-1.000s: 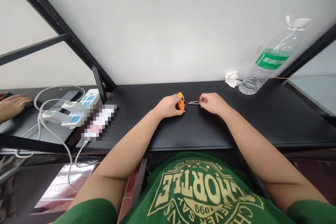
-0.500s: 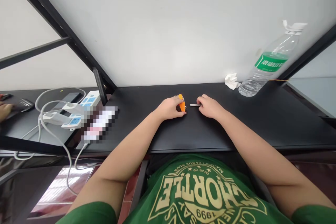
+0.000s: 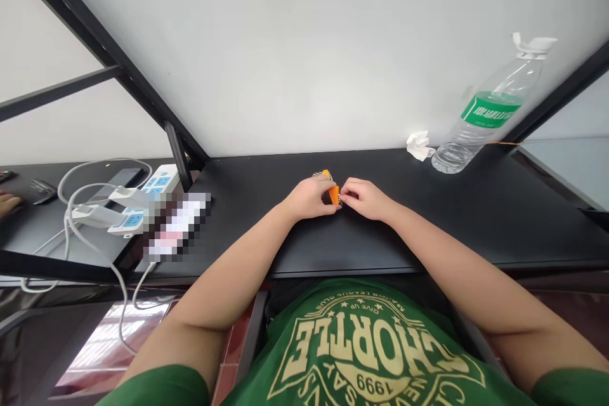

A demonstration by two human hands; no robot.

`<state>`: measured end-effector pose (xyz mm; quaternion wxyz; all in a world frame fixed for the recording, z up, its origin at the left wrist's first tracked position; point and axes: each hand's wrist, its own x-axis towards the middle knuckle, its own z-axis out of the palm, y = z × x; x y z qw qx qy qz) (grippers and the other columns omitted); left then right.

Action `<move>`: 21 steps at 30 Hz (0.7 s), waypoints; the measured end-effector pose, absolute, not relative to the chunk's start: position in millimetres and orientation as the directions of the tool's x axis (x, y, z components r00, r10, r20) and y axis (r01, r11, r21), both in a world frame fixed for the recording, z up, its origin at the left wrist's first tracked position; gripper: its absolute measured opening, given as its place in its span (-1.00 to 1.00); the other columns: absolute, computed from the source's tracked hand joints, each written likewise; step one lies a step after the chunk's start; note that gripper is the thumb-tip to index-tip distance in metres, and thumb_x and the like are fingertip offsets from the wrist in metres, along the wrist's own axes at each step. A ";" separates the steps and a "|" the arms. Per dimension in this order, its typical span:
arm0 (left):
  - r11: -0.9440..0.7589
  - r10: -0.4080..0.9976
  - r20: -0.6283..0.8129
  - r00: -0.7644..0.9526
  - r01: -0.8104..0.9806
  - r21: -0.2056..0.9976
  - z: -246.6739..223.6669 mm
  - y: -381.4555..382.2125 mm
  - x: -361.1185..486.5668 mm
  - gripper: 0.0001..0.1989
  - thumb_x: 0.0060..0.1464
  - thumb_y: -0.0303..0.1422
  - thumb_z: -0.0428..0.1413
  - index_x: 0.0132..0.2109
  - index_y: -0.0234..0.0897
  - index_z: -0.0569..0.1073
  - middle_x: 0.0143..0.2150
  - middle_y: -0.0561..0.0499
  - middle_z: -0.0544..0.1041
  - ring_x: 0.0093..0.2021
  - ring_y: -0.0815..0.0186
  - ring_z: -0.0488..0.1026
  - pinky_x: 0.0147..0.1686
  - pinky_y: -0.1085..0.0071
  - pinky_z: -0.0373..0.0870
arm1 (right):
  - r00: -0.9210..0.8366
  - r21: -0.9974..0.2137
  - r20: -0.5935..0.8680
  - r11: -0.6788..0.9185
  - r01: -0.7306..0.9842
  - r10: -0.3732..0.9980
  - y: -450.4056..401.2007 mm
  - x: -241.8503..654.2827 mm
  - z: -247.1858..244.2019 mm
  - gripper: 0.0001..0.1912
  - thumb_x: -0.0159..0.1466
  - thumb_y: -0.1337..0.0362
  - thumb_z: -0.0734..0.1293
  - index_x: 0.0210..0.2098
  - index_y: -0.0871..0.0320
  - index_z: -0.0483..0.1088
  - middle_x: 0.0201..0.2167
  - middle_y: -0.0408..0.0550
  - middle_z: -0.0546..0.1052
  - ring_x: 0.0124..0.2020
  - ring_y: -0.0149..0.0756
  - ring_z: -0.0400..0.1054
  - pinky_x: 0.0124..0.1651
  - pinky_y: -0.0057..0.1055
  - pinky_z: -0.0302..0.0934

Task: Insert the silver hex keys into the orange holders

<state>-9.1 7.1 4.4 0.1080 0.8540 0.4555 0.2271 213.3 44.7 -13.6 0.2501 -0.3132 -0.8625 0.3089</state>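
My left hand (image 3: 311, 196) is closed around a small orange holder (image 3: 334, 194) above the black tabletop. Thin metal rods (image 3: 318, 174) stick out at the holder's far side, and most of the piece is hidden by my fingers. My right hand (image 3: 364, 198) is pinched close against the holder's right end. Between its fingertips and the holder a bit of a thin metal rod (image 3: 340, 198) shows; the rest is covered.
A clear bottle with a green label (image 3: 490, 111) stands at the back right beside crumpled tissue (image 3: 419, 145). To the left lie a blurred-out phone (image 3: 181, 225) and a power strip (image 3: 162, 184) with white cables. Another person's hand (image 3: 7, 203) is at the far left.
My right hand has moved left to the orange holder, bringing the thin metal rods with it. My left hand stays nearly in place, still gripping the holder.
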 end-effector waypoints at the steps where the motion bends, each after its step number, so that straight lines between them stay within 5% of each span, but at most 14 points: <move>1: -0.559 0.829 0.284 0.481 0.729 0.395 4.3 6.9 -8.8 -0.77 0.04 -0.18 0.28 -0.24 -0.21 0.50 -0.28 0.03 0.51 -0.25 0.26 0.42 -0.26 0.35 0.35 | -0.662 -0.719 0.211 0.573 0.394 0.720 44.8 212.9 -14.1 -0.82 0.31 0.23 0.29 -0.41 0.16 0.37 -0.30 -0.09 0.46 -0.37 -0.39 0.28 -0.27 -0.39 0.19; 9: -0.514 0.858 0.217 0.466 0.801 0.308 8.3 8.2 -13.4 -0.77 0.02 -0.17 0.27 -0.29 -0.22 0.48 -0.23 0.00 0.53 -0.21 0.23 0.46 -0.30 0.34 0.34 | -0.524 -0.716 0.086 0.418 0.559 0.847 47.2 221.6 -4.5 -0.89 0.08 0.26 0.33 -0.50 0.15 0.31 -0.45 -0.18 0.43 -0.45 -0.42 0.23 -0.35 -0.43 0.12; 16: -0.419 0.908 0.140 0.395 0.840 0.346 12.7 10.8 -19.2 -0.77 0.03 -0.15 0.26 -0.29 -0.21 0.50 -0.20 0.00 0.54 -0.23 0.25 0.48 -0.32 0.35 0.34 | -0.457 -0.551 -0.236 0.269 0.790 0.858 58.0 244.5 10.8 -0.90 0.12 0.23 0.33 -0.46 0.12 0.44 -0.44 -0.15 0.52 -0.49 -0.38 0.30 -0.42 -0.41 0.10; 21: -0.420 0.908 0.155 0.390 0.834 0.357 12.8 9.6 -19.0 -0.74 0.03 -0.12 0.26 -0.30 -0.21 0.50 -0.22 0.00 0.54 -0.25 0.25 0.46 -0.31 0.34 0.34 | -0.386 -0.369 -0.122 0.319 0.873 0.914 59.1 247.1 12.2 -0.80 0.23 0.12 0.33 -0.41 0.12 0.43 -0.33 -0.06 0.53 -0.38 -0.31 0.34 -0.38 -0.37 0.10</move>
